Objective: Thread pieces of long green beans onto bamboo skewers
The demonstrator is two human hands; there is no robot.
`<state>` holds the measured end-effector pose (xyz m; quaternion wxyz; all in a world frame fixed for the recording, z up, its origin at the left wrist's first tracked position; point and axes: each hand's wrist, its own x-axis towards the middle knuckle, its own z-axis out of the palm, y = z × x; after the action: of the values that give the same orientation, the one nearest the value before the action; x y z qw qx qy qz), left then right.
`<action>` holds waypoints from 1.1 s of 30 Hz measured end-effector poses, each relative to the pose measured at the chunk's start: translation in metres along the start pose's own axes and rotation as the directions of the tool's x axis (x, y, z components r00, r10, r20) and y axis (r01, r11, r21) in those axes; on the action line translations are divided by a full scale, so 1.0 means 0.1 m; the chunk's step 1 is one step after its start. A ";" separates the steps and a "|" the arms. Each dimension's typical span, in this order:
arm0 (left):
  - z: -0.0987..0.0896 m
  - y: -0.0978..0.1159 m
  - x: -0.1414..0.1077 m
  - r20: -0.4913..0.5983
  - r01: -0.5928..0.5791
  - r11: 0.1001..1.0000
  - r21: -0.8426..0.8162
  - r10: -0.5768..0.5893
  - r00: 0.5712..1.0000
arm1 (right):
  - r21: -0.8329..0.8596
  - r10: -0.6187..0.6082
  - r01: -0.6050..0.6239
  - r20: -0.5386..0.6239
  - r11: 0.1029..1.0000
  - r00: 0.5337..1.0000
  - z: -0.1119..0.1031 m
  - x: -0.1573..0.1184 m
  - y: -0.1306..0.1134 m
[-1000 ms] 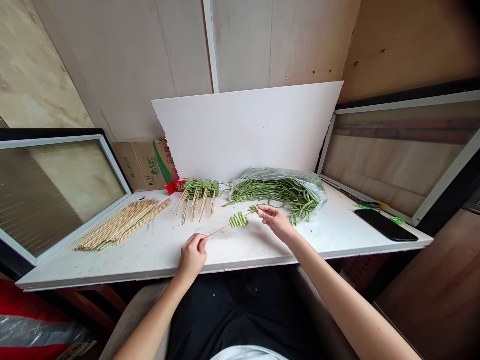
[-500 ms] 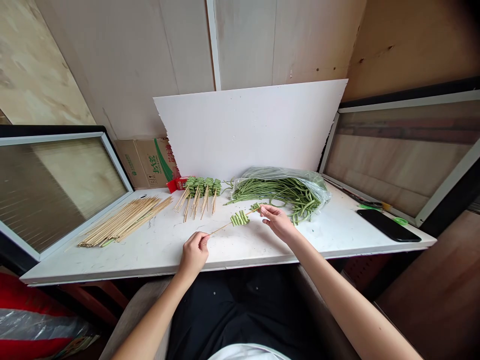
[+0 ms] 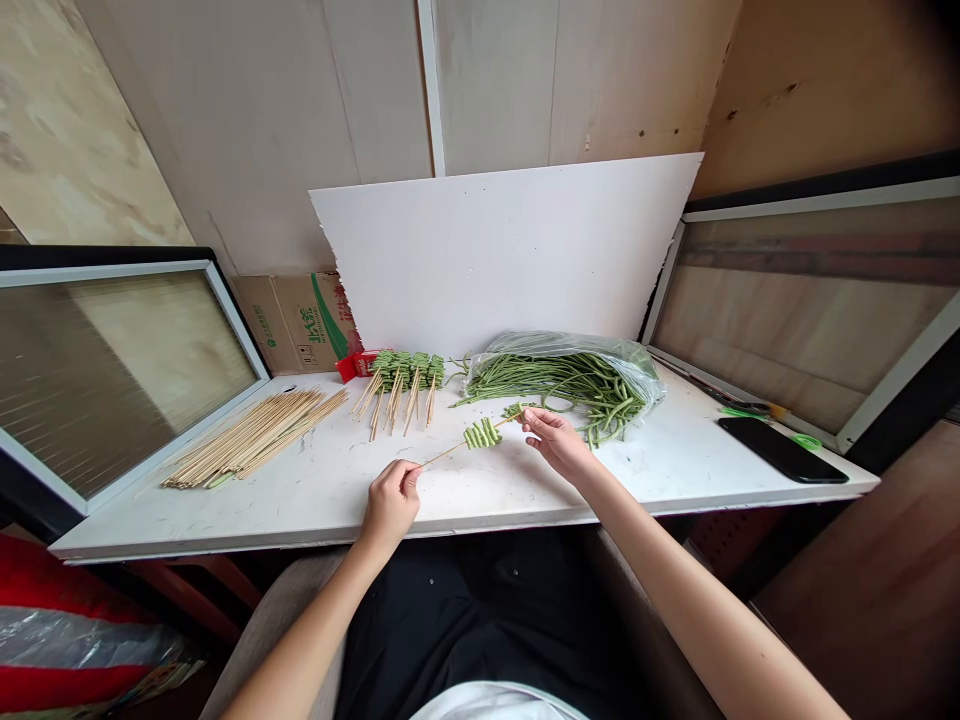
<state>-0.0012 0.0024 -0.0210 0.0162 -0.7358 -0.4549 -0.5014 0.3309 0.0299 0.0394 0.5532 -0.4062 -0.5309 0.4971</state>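
Note:
My left hand (image 3: 391,503) is closed around the lower end of a thin bamboo skewer (image 3: 444,455). A folded green bean (image 3: 482,433) is threaded in zigzag bends along the skewer's middle. At the far end, my right hand (image 3: 551,437) pinches the skewer near its tip, beside a small clump of green bean (image 3: 513,410); its fingertips partly hide what lies between them. Behind my right hand, many long green beans (image 3: 547,382) spill from a clear plastic bag (image 3: 622,350). Several finished bean skewers (image 3: 405,372) lie stacked at the back, sticks toward me.
A pile of bare bamboo skewers (image 3: 255,437) lies on the left of the white table (image 3: 300,510). On the right are a black phone (image 3: 781,449) and a green ring (image 3: 806,441). A white board (image 3: 510,260) and a cardboard box (image 3: 296,320) stand behind.
The view has shifted very slightly. Both hands keep their hold on the skewer, with hardly any visible movement.

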 end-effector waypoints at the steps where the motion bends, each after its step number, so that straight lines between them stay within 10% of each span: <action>1: 0.00 0.00 0.00 0.000 0.002 1.000 0.001 -0.002 1.000 | -0.013 -0.001 0.001 0.001 1.000 1.000 0.00 0.00 0.00; 33: 0.00 -0.01 0.00 0.003 0.017 1.000 -0.013 -0.017 1.000 | 0.076 0.001 0.002 -0.045 0.997 0.999 0.02 0.00 0.08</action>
<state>-0.0016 0.0028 -0.0216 0.0063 -0.7328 -0.4579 -0.5033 0.3282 0.0308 0.0319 0.5800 -0.3960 -0.4993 0.5074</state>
